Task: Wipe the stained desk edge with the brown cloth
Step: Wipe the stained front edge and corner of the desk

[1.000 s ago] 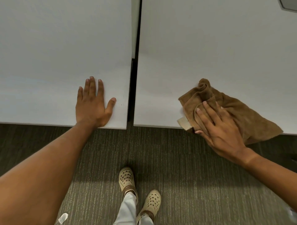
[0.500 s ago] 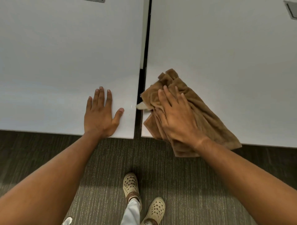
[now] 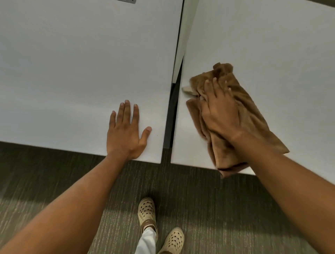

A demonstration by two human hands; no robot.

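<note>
Floor [image 3: 208, 208]: grey-brown striped carpet. Two beige perforated clogs [image 3: 146, 211] on it near the bottom centre, a white trouser leg [image 3: 147, 242] between them. Both bare forearms reach up from the bottom corners to the desks.

Two white desks side by side, dark narrow gap [image 3: 172, 116] between them.

Left desk [image 3: 72, 72]: left hand [image 3: 126, 134] lies flat, palm down, at the near right corner. Fingers spread and straight, thumb out toward the gap. Fully open, holds nothing. Heel of the hand sits at the front edge.

Right desk [image 3: 272, 45]: right hand [image 3: 220, 110] presses palm down on the brown cloth [image 3: 253, 116]. Fingers extended over the cloth and slightly curled into its folds; flat press, not a closed fist. Whether the thumb pinches cloth underneath: cannot tell.

The brown cloth is bunched and elongated, lying diagonally on the right desk close to its left edge by the gap. Its near end hangs over the front edge beside the right wrist; its far end is crumpled past the fingertips. A small pale tab [image 3: 187, 89] sticks out of the cloth on the gap side, just at the desk's left edge.

Far top left: the corner of a grey fitting [image 3: 126, 1], cut by the frame.
</note>
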